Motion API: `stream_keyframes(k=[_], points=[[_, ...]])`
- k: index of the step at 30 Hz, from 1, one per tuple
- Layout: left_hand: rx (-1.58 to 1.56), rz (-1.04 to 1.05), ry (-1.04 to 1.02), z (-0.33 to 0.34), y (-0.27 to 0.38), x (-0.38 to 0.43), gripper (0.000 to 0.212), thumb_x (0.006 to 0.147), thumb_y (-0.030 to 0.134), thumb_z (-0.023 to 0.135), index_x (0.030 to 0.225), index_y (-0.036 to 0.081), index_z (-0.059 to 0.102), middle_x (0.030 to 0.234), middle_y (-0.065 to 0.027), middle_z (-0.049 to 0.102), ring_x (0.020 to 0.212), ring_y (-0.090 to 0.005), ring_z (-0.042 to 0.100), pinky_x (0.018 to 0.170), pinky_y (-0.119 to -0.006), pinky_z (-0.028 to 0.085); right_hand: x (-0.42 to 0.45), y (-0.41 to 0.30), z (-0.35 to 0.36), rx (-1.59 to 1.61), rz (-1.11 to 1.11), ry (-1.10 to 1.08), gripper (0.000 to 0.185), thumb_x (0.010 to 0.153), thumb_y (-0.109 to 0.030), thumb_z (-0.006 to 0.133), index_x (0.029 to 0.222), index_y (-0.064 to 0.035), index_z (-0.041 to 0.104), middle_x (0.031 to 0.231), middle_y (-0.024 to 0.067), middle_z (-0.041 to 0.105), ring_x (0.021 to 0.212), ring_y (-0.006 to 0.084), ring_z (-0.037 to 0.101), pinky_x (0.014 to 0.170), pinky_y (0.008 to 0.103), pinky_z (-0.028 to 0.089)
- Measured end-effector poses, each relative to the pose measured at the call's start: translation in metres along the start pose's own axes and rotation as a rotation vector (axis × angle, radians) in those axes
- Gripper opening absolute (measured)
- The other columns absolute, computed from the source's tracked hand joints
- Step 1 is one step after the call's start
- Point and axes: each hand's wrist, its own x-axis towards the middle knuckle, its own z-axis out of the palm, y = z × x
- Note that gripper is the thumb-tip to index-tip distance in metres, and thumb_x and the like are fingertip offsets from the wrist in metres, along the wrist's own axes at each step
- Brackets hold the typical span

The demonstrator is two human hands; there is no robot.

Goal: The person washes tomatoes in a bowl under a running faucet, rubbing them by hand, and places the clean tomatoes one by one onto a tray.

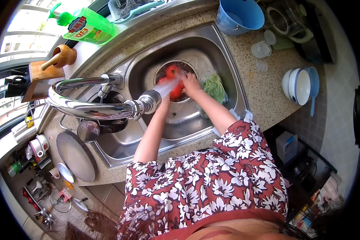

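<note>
Several red tomatoes (172, 72) lie in a round metal bowl (180, 102) inside the large basin of a stainless steel sink (204, 120). Water streams onto them from a chrome faucet (87, 111). My right hand (191, 83) reaches in at the bowl's right side, its bent fingers against the tomatoes. Whether it grips one is unclear. My left hand (166, 97) is at the bowl's lower left, mostly hidden by the spray and the faucet head. Leafy greens (213, 87) in a clear plastic bag rest in the basin, right of the bowl.
Dark pots (112, 126) occupy the smaller basin. A round board (76, 156) leans at the left counter. Dish soap (90, 26), a wooden mortar (66, 56) and a knife block (39, 79) line the window side. A blue bucket (240, 18) and stacked bowls (297, 86) stand right.
</note>
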Motion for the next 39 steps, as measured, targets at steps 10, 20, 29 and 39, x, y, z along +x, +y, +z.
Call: stream_keyframes(k=[10,20,29,39], points=[[-0.579,-0.403,-0.035,0.008,-0.006,-0.016,0.038,0.088,0.032,0.056,0.116,0.007,0.05,0.105,-0.0077,0.056,0.092,-0.0184,0.057,0.074,-0.032,0.051,-0.044,-0.056,-0.051,0.581,-0.2,0.304,0.061,0.064,-0.013,0.074,0.118,-0.0018,0.047,0.115,0.0171,0.051,0.107,0.0341,0.051,0.093,0.039,0.042],[-0.47,-0.405,-0.177,-0.03,0.042,-0.042,0.032,0.088,0.04,0.041,0.101,0.014,0.054,0.078,0.0,0.057,0.056,-0.0087,0.051,0.042,-0.02,0.039,-0.052,-0.077,-0.092,1.03,-0.112,-0.017,0.04,0.078,-0.024,0.07,0.108,-0.0066,0.049,0.097,0.0069,0.057,0.088,0.0159,0.056,0.075,0.0294,0.046],[-0.378,-0.283,-0.208,-0.054,0.048,-0.057,0.03,0.087,0.036,0.038,0.101,0.014,0.053,0.075,-0.0018,0.055,0.049,-0.009,0.049,0.037,-0.019,0.035,-0.059,-0.089,-0.113,1.095,-0.122,-0.34,0.033,0.086,-0.021,0.06,0.112,-0.0038,0.047,0.079,0.0084,0.06,0.074,0.0164,0.06,0.059,0.0266,0.046],[-0.31,-0.332,-0.154,-0.053,0.031,-0.065,0.028,0.09,0.039,0.043,0.102,0.014,0.052,0.077,-0.0037,0.055,0.049,-0.0116,0.05,0.036,-0.021,0.035,-0.071,-0.093,-0.089,0.708,-0.295,0.068,0.021,0.076,-0.008,0.056,0.094,0.0011,0.053,0.086,0.0228,0.062,0.083,0.0367,0.061,0.073,0.0398,0.048]])
